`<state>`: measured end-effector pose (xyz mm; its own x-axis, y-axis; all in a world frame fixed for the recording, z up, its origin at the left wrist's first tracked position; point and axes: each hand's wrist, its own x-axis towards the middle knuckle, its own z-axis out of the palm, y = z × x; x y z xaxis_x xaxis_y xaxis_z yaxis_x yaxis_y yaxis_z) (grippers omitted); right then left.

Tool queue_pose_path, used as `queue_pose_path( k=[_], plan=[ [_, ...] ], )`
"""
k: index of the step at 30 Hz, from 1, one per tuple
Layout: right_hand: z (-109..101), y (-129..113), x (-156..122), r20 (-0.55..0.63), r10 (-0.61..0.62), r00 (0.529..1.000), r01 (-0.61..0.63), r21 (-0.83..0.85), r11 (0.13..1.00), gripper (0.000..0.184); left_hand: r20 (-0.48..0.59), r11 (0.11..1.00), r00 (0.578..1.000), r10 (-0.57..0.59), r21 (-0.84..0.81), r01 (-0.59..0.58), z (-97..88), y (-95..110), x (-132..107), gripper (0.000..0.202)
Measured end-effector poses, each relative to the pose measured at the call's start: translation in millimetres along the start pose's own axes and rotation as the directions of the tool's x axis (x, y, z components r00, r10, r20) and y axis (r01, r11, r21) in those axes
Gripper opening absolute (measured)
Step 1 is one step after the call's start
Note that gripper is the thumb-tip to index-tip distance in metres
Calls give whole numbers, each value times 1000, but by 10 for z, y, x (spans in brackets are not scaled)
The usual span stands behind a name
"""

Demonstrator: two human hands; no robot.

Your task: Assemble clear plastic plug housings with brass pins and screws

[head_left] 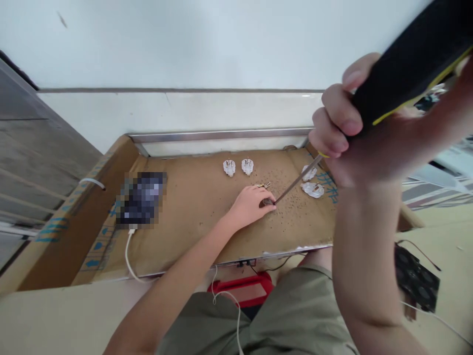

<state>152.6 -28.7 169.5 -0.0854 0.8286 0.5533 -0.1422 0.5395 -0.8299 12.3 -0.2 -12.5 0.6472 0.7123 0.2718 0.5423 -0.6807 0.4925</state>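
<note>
On the brown mat (pixel 192 246), my left hand (pixel 249 207) is curled over a small brown part (pixel 267 202), and the steel shaft of a screwdriver (pixel 297 178) reaches down to it. My right hand (pixel 340 123) is closed around the black-and-yellow handle (pixel 410 64), right up near my camera. Brass bits (pixel 263 185) lie just beyond, among scattered dark specks (pixel 295 212), with four clear plugs (pixel 229 167) nearby. I can't read the blue print (pixel 328 185). A blurred phone (pixel 142 197) sits to the left, its white cable (pixel 128 256) trailing over the mat's edge.
</note>
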Motion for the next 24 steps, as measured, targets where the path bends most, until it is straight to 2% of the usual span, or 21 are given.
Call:
queue_pose_path(
  k=[3, 7, 9, 13, 16, 19, 22, 24],
  plan=[
    [153, 100, 75, 37, -97, 995, 92, 128, 987, 51, -29, 1000, 1000, -9, -7, 9, 9, -3, -2, 14],
    [369, 23, 119, 19, 99, 995, -99, 44, 994, 59, -17, 1000, 1000, 12, -1, -12, 19, -19, 1, 12],
    [419, -49, 83, -12, 118, 993, -118, -20, 993, 59, -11, 1000, 1000, 12, 4, -11, 21, -26, 3, 12],
    [349, -92, -17, -124, -30, 992, 18, -94, 995, 59, -10, 1000, 1000, -3, 1, 3, 19, -27, 8, 13],
    [227, -53, -53, -78, 4, 997, -11, -100, 995, 59, -14, 1000, 1000, -7, -4, 7, 10, -19, 16, 13],
    [136, 8, -51, -61, -25, 998, 26, 30, 999, 58, -5, 1000, 1000, -25, -12, 25, -1, -11, 24, 14],
    [90, 73, -19, -190, -72, 979, 91, 94, 991, 58, -1, 999, 999, -36, -15, 36, -3, -8, 23, 13],
    [64, 104, 8, -343, -72, 936, 104, 76, 992, 57, -4, 999, 999, -34, -18, 34, 2, -13, 16, 13]
  ],
)
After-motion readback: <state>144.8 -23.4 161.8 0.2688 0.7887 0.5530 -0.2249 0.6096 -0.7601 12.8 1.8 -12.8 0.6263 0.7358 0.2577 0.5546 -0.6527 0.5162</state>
